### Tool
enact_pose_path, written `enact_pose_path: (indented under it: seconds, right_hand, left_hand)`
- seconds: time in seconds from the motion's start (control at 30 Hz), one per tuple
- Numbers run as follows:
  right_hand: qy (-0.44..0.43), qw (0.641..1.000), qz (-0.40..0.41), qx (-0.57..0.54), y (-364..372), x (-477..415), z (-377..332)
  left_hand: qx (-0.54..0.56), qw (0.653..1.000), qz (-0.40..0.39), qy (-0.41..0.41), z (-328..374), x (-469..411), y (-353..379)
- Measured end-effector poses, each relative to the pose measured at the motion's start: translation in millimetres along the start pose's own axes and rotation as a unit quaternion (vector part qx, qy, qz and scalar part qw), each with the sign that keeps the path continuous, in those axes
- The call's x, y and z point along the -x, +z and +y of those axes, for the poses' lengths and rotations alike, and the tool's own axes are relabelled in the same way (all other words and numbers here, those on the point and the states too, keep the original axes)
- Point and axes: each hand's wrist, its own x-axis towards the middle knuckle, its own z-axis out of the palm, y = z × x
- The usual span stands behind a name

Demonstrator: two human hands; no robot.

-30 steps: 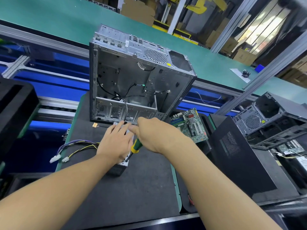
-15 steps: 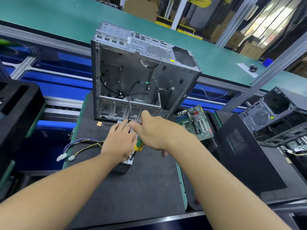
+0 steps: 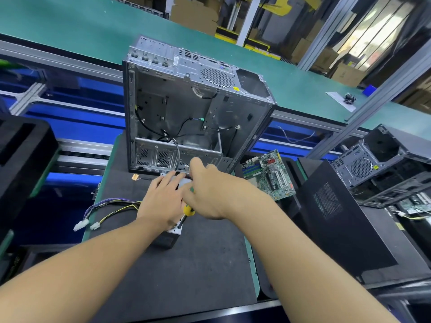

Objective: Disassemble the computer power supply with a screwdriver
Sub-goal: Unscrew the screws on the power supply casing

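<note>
My right hand [image 3: 210, 194] fisted round screwdriver [image 3: 188, 210], left hand [image 3: 163, 201] flat on PSU [image 3: 173, 231]. Open case [image 3: 186, 108] just behind; motherboard [image 3: 268, 176] centre-right, cables [image 3: 112, 206] left of frame.

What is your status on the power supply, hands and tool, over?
Left hand flat on power supply, steadying. Right hand grips screwdriver, tip at near corner. Nothing blocking; open case stands just behind.
</note>
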Motion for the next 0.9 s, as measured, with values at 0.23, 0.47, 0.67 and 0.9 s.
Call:
enact_pose_path:
  seconds: [0.23, 0.47, 0.67, 0.9]
  right_hand:
    - [-0.016, 1.0, -0.001, -0.01, 2.8, -4.8, 4.2]
    - [-0.008, 0.999, -0.029, -0.031, -1.6, -0.5, 1.2]
    - [-0.024, 0.996, -0.014, 0.081, -4.9, -1.0, 1.1]
    - [-0.005, 0.996, -0.083, -0.014, -9.5, 0.4, 5.2]
  left_hand:
    - [0.01, 1.0, 0.012, -0.001, 0.1, 1.6, -1.0]
    - [-0.028, 1.0, -0.006, 0.0, -3.2, -2.0, 4.9]
    - [-0.044, 0.999, 0.005, 0.005, -0.7, 0.3, 2.5]
    - [-0.038, 0.999, 0.009, 0.014, -1.9, 0.9, 1.4]
